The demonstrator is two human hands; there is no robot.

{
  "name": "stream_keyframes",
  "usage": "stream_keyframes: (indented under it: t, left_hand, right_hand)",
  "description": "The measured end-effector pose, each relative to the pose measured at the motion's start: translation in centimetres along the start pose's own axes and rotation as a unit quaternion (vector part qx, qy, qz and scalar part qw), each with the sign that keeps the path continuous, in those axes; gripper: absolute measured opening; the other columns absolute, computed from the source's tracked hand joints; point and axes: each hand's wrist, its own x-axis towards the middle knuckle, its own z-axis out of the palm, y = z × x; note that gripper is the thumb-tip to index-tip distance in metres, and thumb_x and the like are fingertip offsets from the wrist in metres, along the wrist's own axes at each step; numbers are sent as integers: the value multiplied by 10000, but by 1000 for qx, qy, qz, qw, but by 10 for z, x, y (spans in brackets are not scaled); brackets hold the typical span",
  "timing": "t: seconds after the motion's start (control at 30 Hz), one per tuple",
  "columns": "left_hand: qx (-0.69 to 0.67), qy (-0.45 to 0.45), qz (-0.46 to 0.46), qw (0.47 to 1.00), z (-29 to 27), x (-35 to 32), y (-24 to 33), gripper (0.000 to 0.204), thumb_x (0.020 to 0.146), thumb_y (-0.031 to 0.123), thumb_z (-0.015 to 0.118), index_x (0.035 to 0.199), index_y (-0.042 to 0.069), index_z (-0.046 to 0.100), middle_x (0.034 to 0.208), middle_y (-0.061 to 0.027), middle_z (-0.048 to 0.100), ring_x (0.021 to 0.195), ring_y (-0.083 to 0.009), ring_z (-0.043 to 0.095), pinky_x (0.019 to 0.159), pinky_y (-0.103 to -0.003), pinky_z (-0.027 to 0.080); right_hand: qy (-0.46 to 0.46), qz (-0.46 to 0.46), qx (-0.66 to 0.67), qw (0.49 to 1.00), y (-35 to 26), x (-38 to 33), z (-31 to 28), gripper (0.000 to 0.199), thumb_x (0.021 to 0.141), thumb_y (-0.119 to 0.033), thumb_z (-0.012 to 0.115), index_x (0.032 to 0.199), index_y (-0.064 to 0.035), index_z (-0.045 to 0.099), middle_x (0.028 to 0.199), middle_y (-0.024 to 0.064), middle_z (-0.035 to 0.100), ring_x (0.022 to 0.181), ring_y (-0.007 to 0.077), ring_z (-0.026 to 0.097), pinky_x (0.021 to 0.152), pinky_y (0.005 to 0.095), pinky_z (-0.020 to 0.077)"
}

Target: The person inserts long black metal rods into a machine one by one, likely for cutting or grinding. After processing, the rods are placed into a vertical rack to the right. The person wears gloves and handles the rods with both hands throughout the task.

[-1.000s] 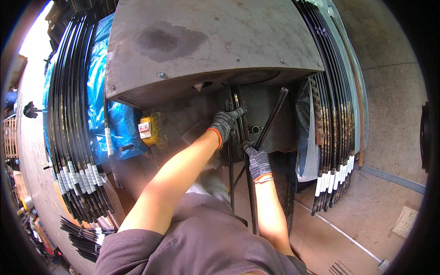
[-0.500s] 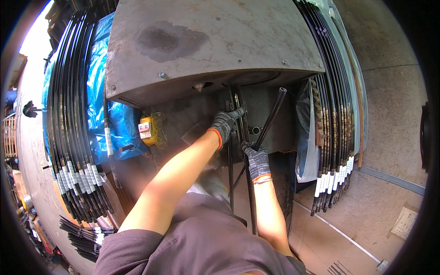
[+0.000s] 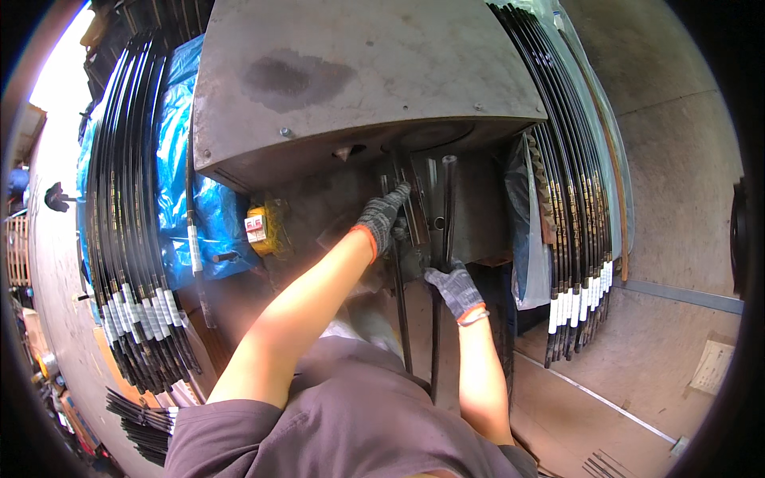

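Observation:
In a grey knitted glove with an orange cuff, my left hand [image 3: 382, 217] is closed around the upper part of a thin black rod [image 3: 401, 307], beside an upright metal guide [image 3: 415, 209] under the machine housing. My right hand [image 3: 457, 291], gloved the same way, has its fingers around a thicker black tube [image 3: 449, 211]. The tube stands nearly upright, its open end just below the housing's front edge. Its lower part runs down past my hand toward my body. The lower ends of both are hidden by my shirt.
The grey metal housing [image 3: 382, 68] overhangs my hands, with a pointed metal tip [image 3: 343, 153] below its edge. Black rods with white labels stand in rows at left [image 3: 127, 207] and right [image 3: 570, 199]. A yellow wrapped item [image 3: 275, 229] lies by blue plastic sheeting [image 3: 213, 215].
The tube in my right hand has swung from leaning right to nearly upright. My right hand has moved slightly right and nearer to me; my left hand keeps its grip.

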Motion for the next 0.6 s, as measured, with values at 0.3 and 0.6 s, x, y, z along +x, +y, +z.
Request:
stream_keyframes:
  t: [0.3, 0.6]
  left_hand:
    - [-79, 8, 43, 996, 21, -28, 16, 302, 839, 331, 607, 689, 102, 481, 560, 1, 452, 396, -105, 379, 344, -246, 283]
    - [-60, 84, 235, 967, 35, -19, 7, 218, 841, 272, 609, 887, 90, 499, 634, -11, 499, 491, -105, 438, 437, -269, 380]
  right_hand:
    - [-136, 61, 106, 983, 21, -50, -17, 197, 815, -164, 635, 943, -14, 644, 788, 60, 652, 666, 125, 573, 616, 267, 471]
    - [-40, -4, 169, 985, 25, -55, -5, 170, 812, -132, 638, 900, 11, 619, 788, 67, 633, 703, 142, 588, 662, 273, 470]
